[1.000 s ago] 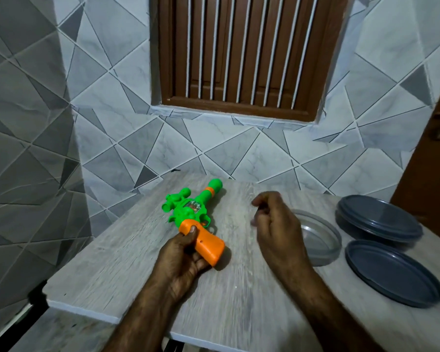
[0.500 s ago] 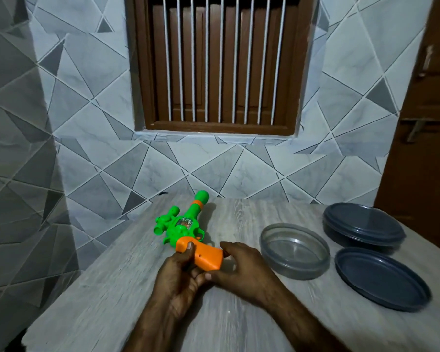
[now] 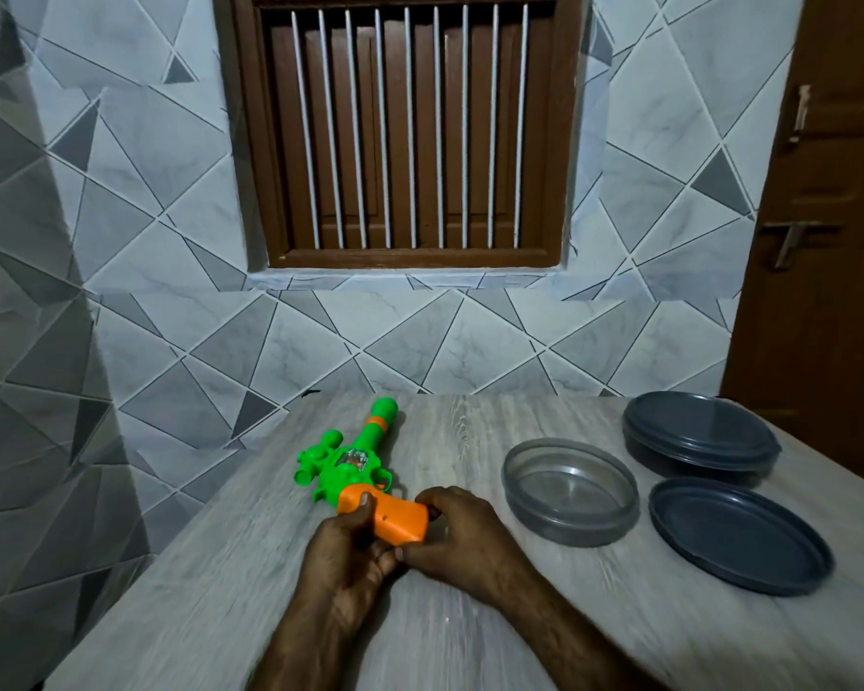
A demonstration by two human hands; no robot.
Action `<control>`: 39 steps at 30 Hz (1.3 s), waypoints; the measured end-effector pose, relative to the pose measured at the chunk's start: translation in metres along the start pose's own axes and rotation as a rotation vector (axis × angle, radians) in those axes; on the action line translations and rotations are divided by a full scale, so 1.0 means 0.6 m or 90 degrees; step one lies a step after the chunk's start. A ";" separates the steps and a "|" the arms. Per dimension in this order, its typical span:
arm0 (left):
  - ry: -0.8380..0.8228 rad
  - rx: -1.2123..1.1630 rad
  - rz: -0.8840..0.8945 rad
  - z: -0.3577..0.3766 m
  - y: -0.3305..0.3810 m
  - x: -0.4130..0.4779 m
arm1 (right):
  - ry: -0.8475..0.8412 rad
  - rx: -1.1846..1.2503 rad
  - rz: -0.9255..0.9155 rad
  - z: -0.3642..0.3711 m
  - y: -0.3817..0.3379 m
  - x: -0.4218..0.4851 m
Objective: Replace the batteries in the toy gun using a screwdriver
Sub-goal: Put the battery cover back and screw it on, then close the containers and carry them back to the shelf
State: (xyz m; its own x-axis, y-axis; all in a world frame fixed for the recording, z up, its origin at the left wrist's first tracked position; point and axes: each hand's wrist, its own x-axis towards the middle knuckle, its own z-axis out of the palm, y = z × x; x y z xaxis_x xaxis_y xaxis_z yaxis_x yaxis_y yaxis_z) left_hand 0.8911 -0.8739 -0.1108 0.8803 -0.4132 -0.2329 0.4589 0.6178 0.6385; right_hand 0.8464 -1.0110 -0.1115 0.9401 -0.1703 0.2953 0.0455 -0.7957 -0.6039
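The toy gun (image 3: 352,463) lies flat on the bench (image 3: 470,431), muzzle pointing away from me. I judge the step is steadying the orange grip (image 3: 400,521) to find the battery cover, so a firm, level hold matters. My left hand (image 3: 342,551) wraps the grip, thumb on top; my right hand (image 3: 462,536) curls round its butt end.
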 end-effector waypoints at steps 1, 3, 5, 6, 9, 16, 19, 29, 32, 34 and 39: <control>0.000 -0.001 0.001 0.000 0.001 -0.001 | 0.001 -0.004 0.002 0.003 0.000 0.002; 0.011 0.014 0.002 0.000 0.004 -0.003 | 0.000 -0.009 0.007 0.009 0.002 0.005; 0.031 0.048 0.007 -0.005 0.005 0.002 | 0.001 -0.016 0.008 0.015 0.004 0.008; 0.051 0.068 0.011 -0.009 0.006 0.004 | 0.002 -0.022 0.005 0.017 0.005 0.009; 0.110 0.130 0.043 -0.020 0.007 0.011 | 0.001 -0.028 -0.001 0.023 0.009 0.011; 0.207 0.241 0.095 -0.026 0.011 0.005 | 0.002 -0.036 -0.004 0.035 0.015 0.018; 0.220 0.248 0.103 -0.024 0.011 0.002 | -0.003 -0.042 0.001 0.036 0.017 0.019; 0.199 0.250 0.114 -0.030 0.008 -0.012 | -0.051 -0.082 0.034 0.028 0.006 0.014; 0.183 0.248 0.122 -0.031 0.002 -0.014 | -0.080 -0.052 0.070 0.018 0.002 0.009; 0.174 0.255 0.136 -0.021 -0.004 -0.027 | -0.071 0.013 0.108 0.008 -0.003 0.001; 0.200 0.351 0.212 -0.018 -0.035 -0.031 | 0.022 0.139 0.150 -0.020 0.000 -0.007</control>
State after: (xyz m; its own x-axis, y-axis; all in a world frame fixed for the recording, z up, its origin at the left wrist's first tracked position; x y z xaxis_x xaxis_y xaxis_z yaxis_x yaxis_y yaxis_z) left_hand 0.8663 -0.8721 -0.1278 0.9941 0.0022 -0.1085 0.1055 0.2156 0.9708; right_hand 0.8383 -1.0172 -0.1035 0.9216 -0.3575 0.1513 -0.0969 -0.5893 -0.8021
